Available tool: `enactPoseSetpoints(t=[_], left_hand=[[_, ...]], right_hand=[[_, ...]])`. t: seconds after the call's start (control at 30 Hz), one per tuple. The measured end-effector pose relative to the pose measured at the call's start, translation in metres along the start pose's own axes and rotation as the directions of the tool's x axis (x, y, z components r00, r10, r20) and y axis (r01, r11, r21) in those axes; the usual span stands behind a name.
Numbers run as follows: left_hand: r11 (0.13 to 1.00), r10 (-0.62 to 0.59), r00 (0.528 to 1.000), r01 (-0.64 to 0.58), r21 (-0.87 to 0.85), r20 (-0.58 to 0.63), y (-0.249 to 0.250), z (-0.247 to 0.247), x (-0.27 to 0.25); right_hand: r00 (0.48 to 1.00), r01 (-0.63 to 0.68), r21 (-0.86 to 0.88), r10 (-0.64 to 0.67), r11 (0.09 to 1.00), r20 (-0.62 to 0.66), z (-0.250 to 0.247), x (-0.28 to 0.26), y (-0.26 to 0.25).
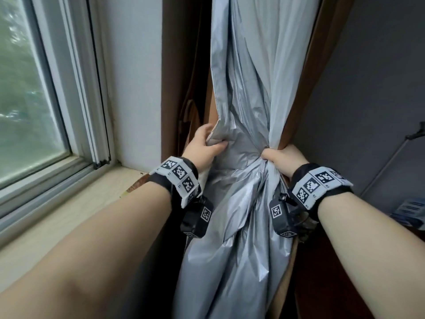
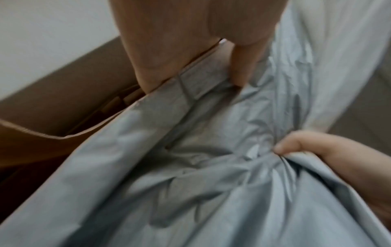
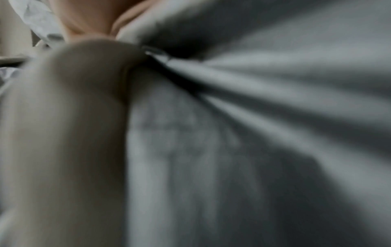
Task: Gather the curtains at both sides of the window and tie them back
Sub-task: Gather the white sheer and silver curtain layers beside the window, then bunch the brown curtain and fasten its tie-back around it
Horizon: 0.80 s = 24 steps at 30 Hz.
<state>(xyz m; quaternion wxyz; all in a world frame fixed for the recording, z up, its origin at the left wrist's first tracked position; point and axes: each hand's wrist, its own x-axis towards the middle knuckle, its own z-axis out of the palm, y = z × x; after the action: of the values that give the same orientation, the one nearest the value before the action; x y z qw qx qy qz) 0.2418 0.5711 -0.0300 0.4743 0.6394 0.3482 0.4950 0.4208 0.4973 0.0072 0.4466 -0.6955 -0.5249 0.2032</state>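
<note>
Head view, far left: window [image 1: 27,93] with white frame, glass showing blurred green outside. Below it a pale sill [image 1: 69,203] runs toward the lower left corner. A white wall return [image 1: 135,88] stands between the window frame and the brown curtain face [image 1: 181,65].

Centre: the curtain [image 1: 248,100], silver-grey lining side out, hangs just right of the wall return, between it and the grey wall [image 1: 368,88] at right. It is drawn in at mid-height and fans out again below.

Left hand [image 1: 204,146] grips the curtain's left hem: thumb on the lining, fingers curled behind the edge. Left wrist view adds detail not seen from the head: the folded, stitched hem is pinched between thumb [image 2: 243,66] and the fingers behind, and a brown strip with a pale edge [image 2: 42,130] lies below left of the hem. The same view shows the other hand's fingertip pressed into the pleats.

Right hand [image 1: 282,160] is clenched around the gathered pleats at the curtain's right edge; folds radiate from the fist. Right wrist view is blurred and close: only a finger [image 3: 69,117] against grey folds [image 3: 253,117] converging to one point; individual fingers cannot be told apart there.

Both wrists carry bands with black-and-white markers [image 1: 179,176].
</note>
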Motion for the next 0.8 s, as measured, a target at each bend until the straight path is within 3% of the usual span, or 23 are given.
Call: enactPoseSetpoints(t=[0.13,0.27,0.33,0.43,0.53,0.6,0.67,0.73,0.8], left_hand=[[0.998,-0.01,0.982,-0.001,0.057,0.187,0.007,0.03,-0.017],[0.961,-0.09,0.932,0.174,-0.215,0.352,0.029,0.043,-0.025],[0.946,-0.132,0.917,0.23,-0.229,0.375,0.047,0.041,-0.024],[0.964,-0.191,0.947,0.23,-0.13,0.258,0.061,0.034,-0.021],[0.966,-0.257,0.966,0.257,0.03,-0.001,0.059,0.021,-0.022],[0.955,-0.229,0.955,0.257,0.145,-0.188,0.059,0.011,-0.028],[0.953,-0.161,0.937,0.229,0.199,-0.309,0.059,-0.001,-0.035],[0.945,-0.12,0.923,0.219,0.242,-0.366,0.062,-0.014,-0.04],[0.927,-0.086,0.91,0.222,0.302,-0.406,0.063,-0.031,-0.041]], right_hand=[[0.997,0.04,-0.136,-0.031,0.99,0.068,0.001,-0.002,-0.003],[0.994,0.079,-0.296,-0.054,0.952,0.092,0.014,-0.007,0.0],[0.99,0.121,-0.319,-0.092,0.94,0.105,0.026,-0.016,0.001],[0.942,0.312,-0.337,-0.242,0.888,0.234,0.044,-0.028,0.001],[0.816,0.546,-0.387,-0.368,0.743,0.446,0.068,-0.042,-0.005],[0.761,0.588,-0.295,-0.391,0.753,0.517,0.082,-0.047,-0.005],[0.694,0.667,-0.257,-0.458,0.7,0.555,0.091,-0.049,-0.004],[0.617,0.74,-0.262,-0.47,0.62,0.631,0.094,-0.055,-0.007],[0.567,0.719,-0.164,-0.433,0.675,0.7,0.088,-0.061,-0.013]])
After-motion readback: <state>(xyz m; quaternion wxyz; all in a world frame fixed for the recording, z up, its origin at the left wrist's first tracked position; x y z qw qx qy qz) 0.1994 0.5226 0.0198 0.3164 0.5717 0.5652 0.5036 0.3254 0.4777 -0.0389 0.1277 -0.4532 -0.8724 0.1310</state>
